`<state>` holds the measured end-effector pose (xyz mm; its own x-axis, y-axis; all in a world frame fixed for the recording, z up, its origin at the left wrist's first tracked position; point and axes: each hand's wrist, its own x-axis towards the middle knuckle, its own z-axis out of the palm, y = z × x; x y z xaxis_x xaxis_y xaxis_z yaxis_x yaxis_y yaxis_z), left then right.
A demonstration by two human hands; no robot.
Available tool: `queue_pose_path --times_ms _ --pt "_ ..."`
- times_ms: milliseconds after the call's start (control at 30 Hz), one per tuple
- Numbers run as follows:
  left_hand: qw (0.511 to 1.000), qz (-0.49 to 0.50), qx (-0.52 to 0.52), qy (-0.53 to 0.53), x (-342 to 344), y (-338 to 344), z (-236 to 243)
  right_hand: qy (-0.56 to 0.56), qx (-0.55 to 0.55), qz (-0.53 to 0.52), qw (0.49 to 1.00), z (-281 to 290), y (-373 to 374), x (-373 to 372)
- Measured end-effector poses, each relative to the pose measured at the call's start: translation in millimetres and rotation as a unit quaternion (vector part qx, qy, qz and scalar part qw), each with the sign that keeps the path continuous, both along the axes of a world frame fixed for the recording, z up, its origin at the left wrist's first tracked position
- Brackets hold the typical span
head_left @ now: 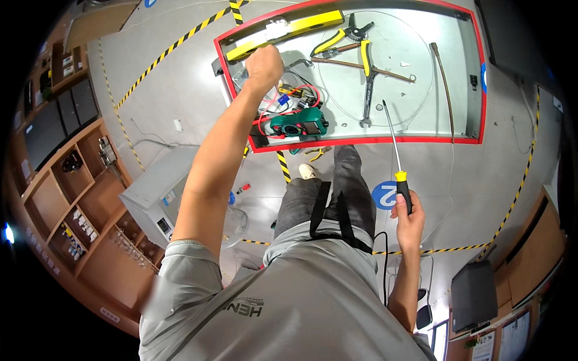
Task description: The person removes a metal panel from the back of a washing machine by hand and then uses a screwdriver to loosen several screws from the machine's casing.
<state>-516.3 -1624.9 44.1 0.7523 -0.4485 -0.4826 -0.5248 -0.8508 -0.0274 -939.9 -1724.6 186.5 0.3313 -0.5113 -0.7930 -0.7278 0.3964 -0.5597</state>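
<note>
My left hand (pixel 264 67) is closed at the left of the red-rimmed tray (pixel 385 140), just below a yellow spirit level (pixel 313 21); what its curled fingers hold is hidden. My right hand (pixel 407 221) grips a black-and-yellow screwdriver (pixel 402 188), its blade pointing up over the tray's near edge. Inside the tray lie tangled red and black leads (pixel 310 91), a green multimeter (pixel 298 123), yellow-handled pliers (pixel 331 41), a dark wrench (pixel 367 102), rusty rods (pixel 391 74) and a long bar (pixel 444 90).
A grey metal box (pixel 150 192) stands on the floor left of my legs, near small tools (pixel 243 188). Wooden shelving (pixel 66 180) lines the left side. A dark grey case (pixel 472 295) and a cabinet (pixel 530 240) are at the lower right. Striped tape (pixel 168 51) marks the floor.
</note>
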Motion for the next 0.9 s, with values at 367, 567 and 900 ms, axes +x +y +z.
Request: queue_pose_path --times_ms 367,567,900 --pt "0.917 0.241 -0.273 0.164 2.7 57.9 61.6 -0.007 -0.027 0.002 1.0 5.4 1.0 14.5" --pt "0.419 0.519 -0.555 0.498 -32.7 131.6 71.1 -0.074 -0.024 0.063 0.995 13.2 12.3 53.7" --pt "0.221 0.445 -0.639 0.587 -178.1 221.0 178.6 -0.356 0.041 0.172 0.918 102.8 157.1 191.7"
